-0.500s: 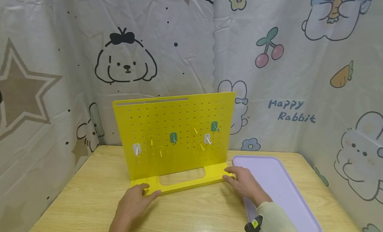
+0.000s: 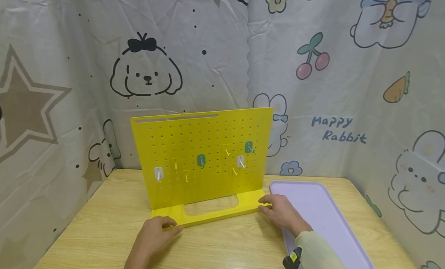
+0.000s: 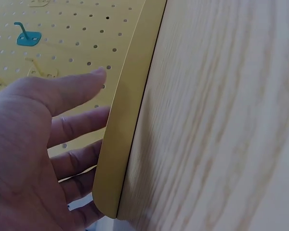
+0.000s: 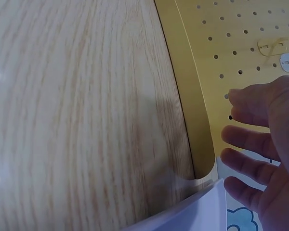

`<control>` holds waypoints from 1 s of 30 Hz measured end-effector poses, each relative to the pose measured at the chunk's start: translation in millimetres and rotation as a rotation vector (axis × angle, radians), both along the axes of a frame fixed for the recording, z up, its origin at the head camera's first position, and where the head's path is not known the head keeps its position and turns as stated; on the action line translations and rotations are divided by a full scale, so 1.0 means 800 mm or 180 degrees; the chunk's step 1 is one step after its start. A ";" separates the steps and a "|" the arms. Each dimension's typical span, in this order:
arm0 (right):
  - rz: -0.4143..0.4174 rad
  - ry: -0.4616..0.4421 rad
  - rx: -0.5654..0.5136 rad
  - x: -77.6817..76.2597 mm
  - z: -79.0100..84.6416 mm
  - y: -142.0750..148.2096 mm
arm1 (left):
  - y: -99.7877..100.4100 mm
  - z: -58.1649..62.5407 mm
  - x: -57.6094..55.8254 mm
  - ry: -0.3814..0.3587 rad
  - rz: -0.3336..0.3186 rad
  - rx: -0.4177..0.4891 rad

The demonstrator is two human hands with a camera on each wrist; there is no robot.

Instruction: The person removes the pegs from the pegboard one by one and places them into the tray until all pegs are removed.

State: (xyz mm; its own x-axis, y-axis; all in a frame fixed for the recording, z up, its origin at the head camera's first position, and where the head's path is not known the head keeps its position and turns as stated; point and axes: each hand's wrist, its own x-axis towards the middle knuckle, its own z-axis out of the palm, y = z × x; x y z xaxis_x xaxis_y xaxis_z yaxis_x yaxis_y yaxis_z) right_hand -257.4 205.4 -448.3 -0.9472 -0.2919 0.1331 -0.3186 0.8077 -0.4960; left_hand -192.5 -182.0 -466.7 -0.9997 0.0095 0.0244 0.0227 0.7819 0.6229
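A yellow pegboard (image 2: 208, 134) stands upright on its yellow base on the table. Several small hooks are on its face: a white hook (image 2: 158, 173) at left, a green hook (image 2: 201, 160) near the middle, another green hook (image 2: 248, 147) at upper right, plus yellow ones. My left hand (image 2: 154, 234) is at the base's front left corner, thumb spread from loosely bent fingers; whether the fingertips touch the edge I cannot tell. By the front right corner my right hand (image 2: 283, 213) is held with relaxed fingers, grasping nothing. In the right wrist view its fingertips appear apart from the base's edge (image 4: 195, 106).
A pale purple tray (image 2: 326, 219) lies on the wooden table (image 2: 222, 246) right of the pegboard, partly under my right forearm. A patterned curtain (image 2: 215, 60) hangs behind and along both sides.
My left hand has drawn back slightly to the left and down from the base's corner. The right hand has shifted only a little. The pegboard stays in place.
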 end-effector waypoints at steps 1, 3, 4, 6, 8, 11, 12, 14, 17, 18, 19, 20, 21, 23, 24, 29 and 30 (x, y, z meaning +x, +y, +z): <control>0.0002 -0.0011 0.0001 -0.001 0.000 -0.001 | -0.001 0.000 0.000 0.0005 -0.0016 0.0002; 0.0005 -0.0043 -0.0010 -0.003 0.000 -0.003 | -0.002 0.000 -0.001 0.0015 -0.0026 0.0018; 0.0015 -0.0066 -0.0014 -0.004 0.000 -0.004 | -0.002 0.000 -0.001 0.0023 -0.0028 0.0025; 0.0034 -0.0109 0.0000 -0.007 0.000 -0.005 | -0.003 -0.001 -0.002 0.0052 -0.0030 0.0040; 0.0044 -0.0178 0.0025 -0.010 -0.001 -0.007 | -0.004 -0.002 -0.002 0.0097 -0.0041 0.0064; 0.0093 -0.0220 0.0104 -0.015 -0.002 -0.009 | -0.005 -0.003 -0.002 0.0159 -0.0060 0.0096; 0.0123 -0.0224 0.0126 -0.016 -0.003 -0.009 | -0.005 -0.003 -0.002 0.0173 -0.0062 0.0100; 0.0225 -0.0181 0.0190 -0.019 -0.005 -0.010 | -0.006 -0.003 -0.002 0.0189 -0.0064 0.0096; 0.0377 -0.0112 0.0264 -0.023 -0.007 -0.011 | -0.008 -0.003 -0.003 0.0155 -0.0052 0.0083; 0.0412 -0.0100 0.0280 -0.023 -0.007 -0.011 | -0.008 -0.004 -0.004 0.0140 -0.0043 0.0083; 0.0437 -0.0095 0.0294 -0.024 -0.008 -0.011 | -0.009 -0.004 -0.004 0.0121 -0.0038 0.0090; 0.0454 -0.0099 0.0293 -0.025 -0.008 -0.011 | -0.009 -0.005 -0.005 0.0102 -0.0032 0.0095; 0.0461 -0.0107 0.0288 -0.025 -0.009 -0.011 | -0.009 -0.005 -0.005 0.0095 -0.0029 0.0105; 0.0470 -0.0119 0.0277 -0.026 -0.010 -0.011 | -0.010 -0.006 -0.006 0.0081 -0.0028 0.0128; 0.0474 -0.0126 0.0283 -0.027 -0.010 -0.011 | -0.010 -0.006 -0.006 0.0083 -0.0029 0.0137; 0.0500 -0.0108 0.0298 -0.029 -0.013 -0.013 | -0.011 -0.004 -0.008 0.0117 -0.0052 0.0127; 0.0494 -0.0093 0.0310 -0.029 -0.013 -0.014 | -0.011 -0.004 -0.008 0.0126 -0.0050 0.0115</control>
